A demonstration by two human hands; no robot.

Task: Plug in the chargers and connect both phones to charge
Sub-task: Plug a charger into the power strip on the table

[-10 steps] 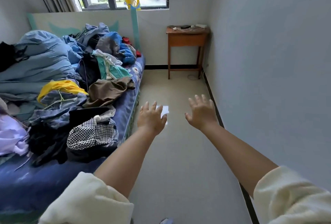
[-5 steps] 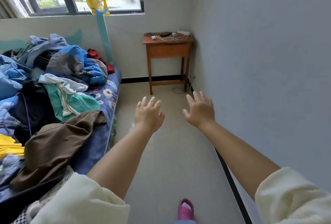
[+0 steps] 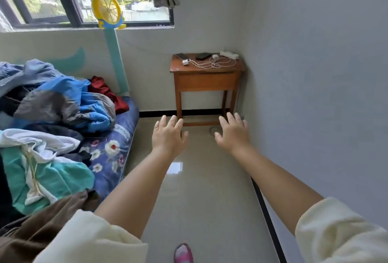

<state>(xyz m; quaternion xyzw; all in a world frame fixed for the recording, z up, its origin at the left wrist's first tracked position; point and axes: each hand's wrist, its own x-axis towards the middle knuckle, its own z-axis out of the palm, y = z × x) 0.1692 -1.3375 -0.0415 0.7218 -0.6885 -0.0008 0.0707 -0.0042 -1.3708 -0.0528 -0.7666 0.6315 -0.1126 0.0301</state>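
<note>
Left hand [image 3: 168, 136]: stretched forward at the centre of the frame, palm down, fingers spread, holding nothing.
Right hand [image 3: 232, 134]: beside it to the right, also spread and empty.
Wooden table [image 3: 206, 83]: upper centre, in the corner of the room.
On the table: two dark phones [image 3: 203, 55], two white chargers [image 3: 185, 62], tangled white cables [image 3: 212, 64], a white power strip [image 3: 229, 54] at the back right.
Bed [image 3: 113, 149]: left side of the frame, covered with clothes [image 3: 54, 103].
Pink slipper [image 3: 183, 253]: bottom centre, on the floor.

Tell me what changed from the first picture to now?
The person walked toward the wooden table, so it looks nearer, and less of the bed shows. A pink slipper has stepped into view. The left hand and right hand stay open and empty. The phones and chargers stay untouched on the table.
</note>
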